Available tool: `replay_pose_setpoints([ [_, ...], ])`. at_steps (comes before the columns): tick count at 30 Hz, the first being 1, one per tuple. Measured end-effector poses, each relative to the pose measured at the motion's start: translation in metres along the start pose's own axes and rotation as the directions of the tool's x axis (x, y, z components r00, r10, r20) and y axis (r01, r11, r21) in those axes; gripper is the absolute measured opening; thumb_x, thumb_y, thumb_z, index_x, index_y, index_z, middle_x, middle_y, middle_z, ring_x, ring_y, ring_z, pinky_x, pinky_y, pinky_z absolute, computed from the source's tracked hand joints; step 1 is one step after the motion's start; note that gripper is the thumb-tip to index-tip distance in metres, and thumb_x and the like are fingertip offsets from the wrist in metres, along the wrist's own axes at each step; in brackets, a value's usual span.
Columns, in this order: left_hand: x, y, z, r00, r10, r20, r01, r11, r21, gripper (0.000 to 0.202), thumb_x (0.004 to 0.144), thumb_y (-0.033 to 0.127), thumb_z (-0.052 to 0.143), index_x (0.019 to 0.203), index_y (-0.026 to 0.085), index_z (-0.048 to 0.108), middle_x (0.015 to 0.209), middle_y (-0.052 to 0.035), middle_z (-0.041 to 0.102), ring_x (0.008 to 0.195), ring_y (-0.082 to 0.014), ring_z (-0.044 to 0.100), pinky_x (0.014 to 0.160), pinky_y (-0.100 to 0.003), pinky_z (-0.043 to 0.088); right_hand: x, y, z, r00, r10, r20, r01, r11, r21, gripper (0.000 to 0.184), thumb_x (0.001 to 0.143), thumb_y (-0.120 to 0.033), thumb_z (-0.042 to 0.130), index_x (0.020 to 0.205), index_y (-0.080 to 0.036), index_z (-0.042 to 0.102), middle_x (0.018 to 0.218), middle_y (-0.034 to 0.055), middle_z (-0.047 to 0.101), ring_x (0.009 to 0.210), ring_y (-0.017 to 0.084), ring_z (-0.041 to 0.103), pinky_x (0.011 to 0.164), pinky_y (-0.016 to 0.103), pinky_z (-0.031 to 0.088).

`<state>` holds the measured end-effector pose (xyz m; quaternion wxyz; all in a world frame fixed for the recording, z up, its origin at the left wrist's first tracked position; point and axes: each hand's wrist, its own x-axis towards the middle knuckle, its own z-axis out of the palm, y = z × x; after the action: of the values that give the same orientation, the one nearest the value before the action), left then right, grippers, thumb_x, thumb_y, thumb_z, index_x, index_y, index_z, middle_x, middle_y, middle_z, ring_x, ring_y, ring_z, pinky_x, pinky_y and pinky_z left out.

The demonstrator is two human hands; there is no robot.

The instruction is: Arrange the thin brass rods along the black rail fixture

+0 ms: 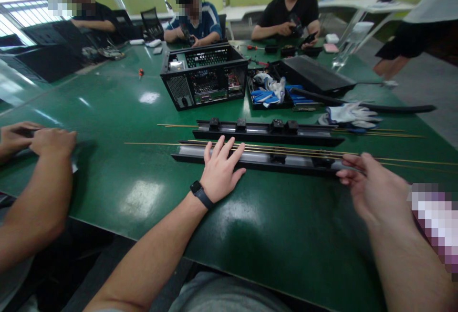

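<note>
In the head view, my left hand (221, 171) lies with fingers spread over the near black channel (200, 158) and the thin brass rods (261, 147) running along it. A dark watch (201, 193) is on that wrist. My right hand (375, 185) is at the channel's right end, its thumb and fingers pinched on the brass rods; how many it grips is hidden. The rods stick out past both ends of the channel. Dark blocks (324, 158) sit inside it. Just behind lies a second black channel (265, 133) with several black blocks on it and more rods.
An open black computer case (207, 76) stands at the table's middle. Behind the channels are a black tray (268, 104) with gloves and another glove pair (352, 116). A small orange-handled tool (140, 72) lies left. At left, a co-worker's hands (46, 140) work; others sit across.
</note>
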<state>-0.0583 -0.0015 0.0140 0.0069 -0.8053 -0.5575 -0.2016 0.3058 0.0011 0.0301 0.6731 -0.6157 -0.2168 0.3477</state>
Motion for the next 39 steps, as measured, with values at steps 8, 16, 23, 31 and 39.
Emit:
replay_pose_setpoints([
  [8,0.0,0.001,0.0,1.0,-0.003,-0.002,0.003,1.0,0.006,0.069,0.111,0.033,0.082,0.179,0.031,0.067,0.192,-0.0169,0.058,0.184,-0.047,0.045,0.15,-0.077,0.031,0.0003,0.0036,-0.0018,0.999,-0.016,0.051,0.017,1.0,-0.007,0.028,0.096,-0.041,0.094,0.097,-0.015,0.082,0.11,0.0124,0.085,0.058,0.01,0.069,0.046,0.019,0.052],
  [16,0.0001,0.0023,-0.0012,1.0,-0.007,0.009,0.007,1.0,0.006,0.07,0.112,0.033,0.083,0.179,0.03,0.066,0.192,-0.0176,0.057,0.185,-0.0466,0.044,0.15,-0.076,0.032,-0.0047,0.0045,-0.0019,0.992,-0.007,0.122,0.009,1.0,-0.014,0.033,0.095,-0.044,0.098,0.095,-0.015,0.083,0.113,0.0131,0.085,0.063,0.012,0.072,0.049,0.019,0.055],
  [23,0.0005,0.0027,-0.0033,1.0,-0.006,0.014,0.006,1.0,0.002,0.069,0.112,0.032,0.083,0.179,0.029,0.067,0.191,-0.0188,0.058,0.185,-0.0467,0.044,0.15,-0.076,0.032,-0.0048,0.0076,-0.0012,0.992,-0.006,0.128,0.006,1.0,-0.005,0.037,0.096,-0.047,0.099,0.096,-0.014,0.083,0.115,0.016,0.085,0.063,0.012,0.071,0.048,0.019,0.055],
  [31,-0.0006,-0.0001,0.0017,1.0,0.007,-0.017,-0.007,1.0,0.005,0.069,0.111,0.034,0.083,0.179,0.031,0.068,0.191,-0.0172,0.059,0.184,-0.047,0.044,0.151,-0.077,0.03,-0.0003,0.0047,-0.0012,0.997,0.009,0.076,-0.009,1.0,0.0,0.033,0.098,-0.044,0.096,0.094,-0.015,0.081,0.11,0.014,0.085,0.062,0.012,0.071,0.048,0.019,0.053],
  [39,-0.0011,-0.0031,0.0053,0.999,0.025,-0.045,-0.025,1.0,-0.009,0.069,0.111,0.033,0.085,0.178,0.029,0.068,0.19,-0.019,0.059,0.183,-0.0478,0.047,0.15,-0.078,0.032,-0.001,-0.0014,-0.0004,0.999,0.025,0.036,-0.025,1.0,-0.013,0.022,0.101,-0.033,0.088,0.094,-0.014,0.08,0.111,0.0133,0.085,0.06,0.011,0.071,0.048,0.02,0.052],
])
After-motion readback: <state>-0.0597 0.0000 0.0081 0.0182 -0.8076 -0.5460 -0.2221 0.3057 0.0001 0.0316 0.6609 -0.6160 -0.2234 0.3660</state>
